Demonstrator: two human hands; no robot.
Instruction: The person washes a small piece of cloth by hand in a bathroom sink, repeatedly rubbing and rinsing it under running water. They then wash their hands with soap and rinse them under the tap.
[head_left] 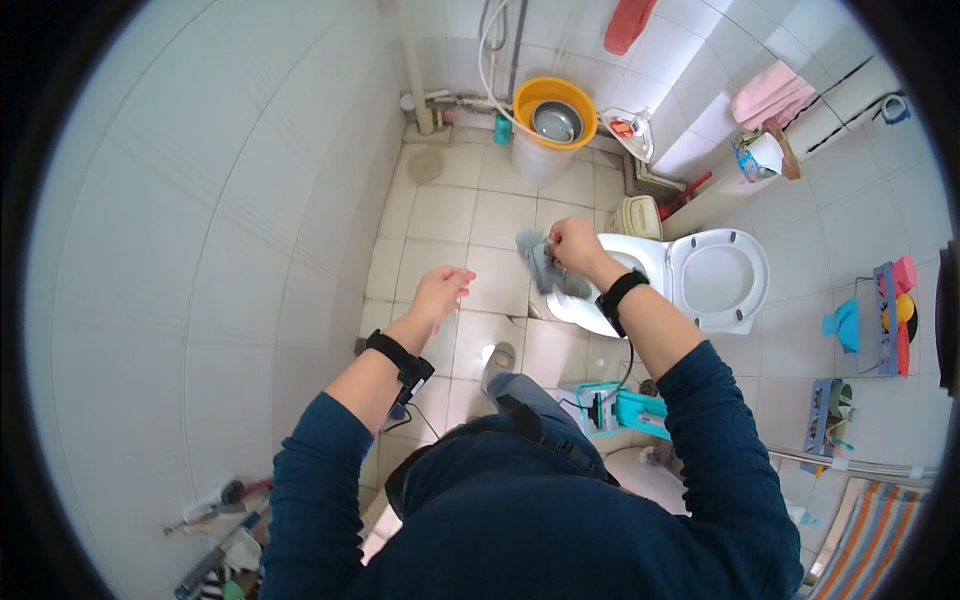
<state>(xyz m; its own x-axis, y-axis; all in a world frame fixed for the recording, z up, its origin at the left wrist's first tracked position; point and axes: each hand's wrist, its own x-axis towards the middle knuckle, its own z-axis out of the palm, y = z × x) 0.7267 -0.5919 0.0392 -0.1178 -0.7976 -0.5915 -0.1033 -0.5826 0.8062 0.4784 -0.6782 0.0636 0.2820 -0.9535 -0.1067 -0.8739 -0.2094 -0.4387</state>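
Note:
A crumpled grey cloth hangs from my right hand, pinched in its fingers. It is in front of the white toilet, whose seat and lid are raised. The right forearm crosses over part of the bowl and hides it. My left hand is in the air over the tiled floor, its fingers loosely bent and apart, with nothing seen in them. Both wrists wear black straps with small devices and cables.
A yellow basin with a metal bowl sits on a pale bucket at the far wall. Beside the toilet stands a cream bin. A turquoise frame is near my right leg. Wall racks hang at right.

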